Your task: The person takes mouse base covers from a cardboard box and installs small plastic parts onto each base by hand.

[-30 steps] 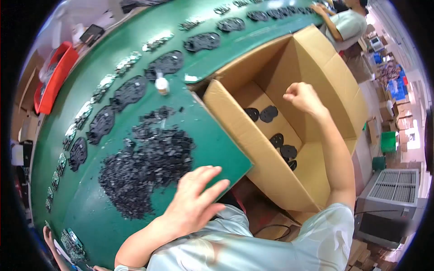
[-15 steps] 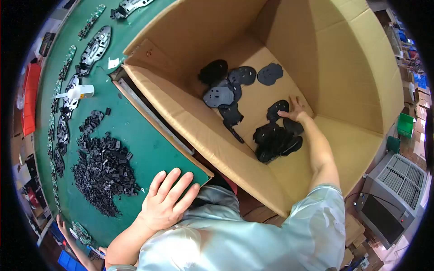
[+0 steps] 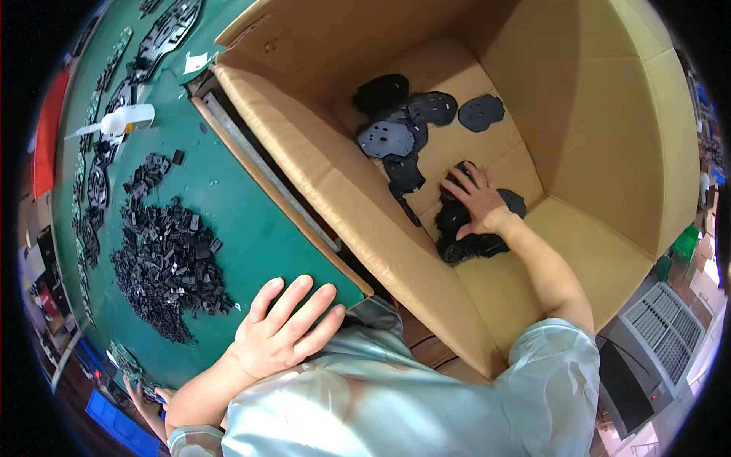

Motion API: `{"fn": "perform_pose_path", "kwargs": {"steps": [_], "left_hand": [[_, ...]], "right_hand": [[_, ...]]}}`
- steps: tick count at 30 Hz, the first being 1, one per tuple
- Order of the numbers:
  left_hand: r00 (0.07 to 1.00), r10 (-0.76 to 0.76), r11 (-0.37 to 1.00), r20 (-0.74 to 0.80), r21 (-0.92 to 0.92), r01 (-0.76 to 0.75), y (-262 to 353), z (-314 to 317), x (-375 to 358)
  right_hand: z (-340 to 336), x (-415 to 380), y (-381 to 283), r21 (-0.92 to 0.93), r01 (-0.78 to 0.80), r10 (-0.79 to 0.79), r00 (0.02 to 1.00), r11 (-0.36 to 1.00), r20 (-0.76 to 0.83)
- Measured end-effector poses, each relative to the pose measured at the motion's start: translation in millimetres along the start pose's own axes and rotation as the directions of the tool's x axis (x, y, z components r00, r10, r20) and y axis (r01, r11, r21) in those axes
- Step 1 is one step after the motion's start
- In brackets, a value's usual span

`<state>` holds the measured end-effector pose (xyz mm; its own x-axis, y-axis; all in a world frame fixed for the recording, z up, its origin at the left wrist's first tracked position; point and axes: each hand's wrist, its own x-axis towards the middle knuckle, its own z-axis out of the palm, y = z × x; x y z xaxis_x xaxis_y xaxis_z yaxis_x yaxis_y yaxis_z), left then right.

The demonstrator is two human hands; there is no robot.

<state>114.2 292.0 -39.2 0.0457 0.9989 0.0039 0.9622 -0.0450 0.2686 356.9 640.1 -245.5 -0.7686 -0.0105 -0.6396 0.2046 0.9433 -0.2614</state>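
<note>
Deep inside the cardboard box (image 3: 533, 183), my right hand (image 3: 481, 202) lies over a cluster of black plastic parts (image 3: 451, 218), its fingers spread and touching them. Some of that cluster is hidden under the hand. Farther in, several dark moulded plates (image 3: 387, 139) overlap on the box floor, and a single dark plate (image 3: 481, 113) lies apart from them. My left hand (image 3: 282, 327) rests palm down at the near corner of the green table (image 3: 251, 228), fingers apart, with nothing held.
A heap of small black plastic pieces (image 3: 171, 266) covers part of the table. Beyond it are a white dispensing bottle (image 3: 126, 119), black shells and green circuit boards (image 3: 126, 362). Another person's hand (image 3: 137, 396) shows at lower left. A grey machine (image 3: 659, 335) stands at right.
My right hand has moved left and slightly nearer, from beside the black parts onto the cluster. My left hand stays on the table corner. The whole view has shifted somewhat.
</note>
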Motion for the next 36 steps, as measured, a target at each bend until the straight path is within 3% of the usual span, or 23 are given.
{"fn": "perform_pose_path", "kwargs": {"steps": [3, 4, 6, 12, 13, 17, 20, 22, 26, 28, 36], "left_hand": [[1.000, 0.000, 1.000, -0.001, 0.000, 0.000, 0, -2, 0], [1.000, -0.002, 1.000, -0.007, -0.006, 0.002, -1, -1, 0], [1.000, -0.009, 1.000, -0.022, -0.011, 0.009, 0, 0, 1], [1.000, -0.001, 1.000, -0.004, 0.001, 0.001, -2, -4, 0], [1.000, 0.000, 1.000, -0.004, 0.007, 0.000, -2, -3, 1], [1.000, -0.005, 1.000, -0.018, 0.019, 0.005, -2, -3, 3], [1.000, 0.019, 1.000, -0.022, -0.010, -0.019, -2, -3, 3], [1.000, 0.019, 1.000, -0.017, -0.016, -0.019, -2, -5, 5], [0.980, 0.056, 0.996, -0.192, -0.050, -0.067, -2, 4, 4], [0.946, 0.065, 0.978, -0.317, -0.169, -0.124, 0, 15, 2], [0.854, 0.101, 0.981, -0.510, -0.090, -0.170, 5, 37, 11]], "right_hand": [[16, -2, -17, 0.073, 0.152, -0.164, 0.965, 0.986, 0.204], [20, -11, -24, 0.118, 0.136, -0.160, 0.962, 0.984, 0.222], [26, -27, -26, 0.131, 0.095, -0.117, 0.979, 0.987, 0.170], [44, -31, -33, 0.087, 0.203, -0.211, 0.973, 0.975, 0.098], [50, -33, -32, 0.054, 0.215, -0.215, 0.977, 0.975, -0.001], [57, -24, -29, 0.078, 0.217, -0.221, 0.974, 0.973, 0.048], [58, -19, -41, -0.074, 0.193, -0.177, 0.967, 0.978, 0.182], [71, -24, -33, -0.094, 0.214, -0.206, 0.975, 0.972, 0.083], [89, -7, -8, -0.207, 0.237, -0.231, 0.971, 0.949, 0.054], [81, 8, 9, -0.201, 0.236, -0.224, 0.971, 0.951, 0.080], [39, 16, 41, 0.011, -0.013, 0.011, 0.984, 1.000, 0.178]]}}
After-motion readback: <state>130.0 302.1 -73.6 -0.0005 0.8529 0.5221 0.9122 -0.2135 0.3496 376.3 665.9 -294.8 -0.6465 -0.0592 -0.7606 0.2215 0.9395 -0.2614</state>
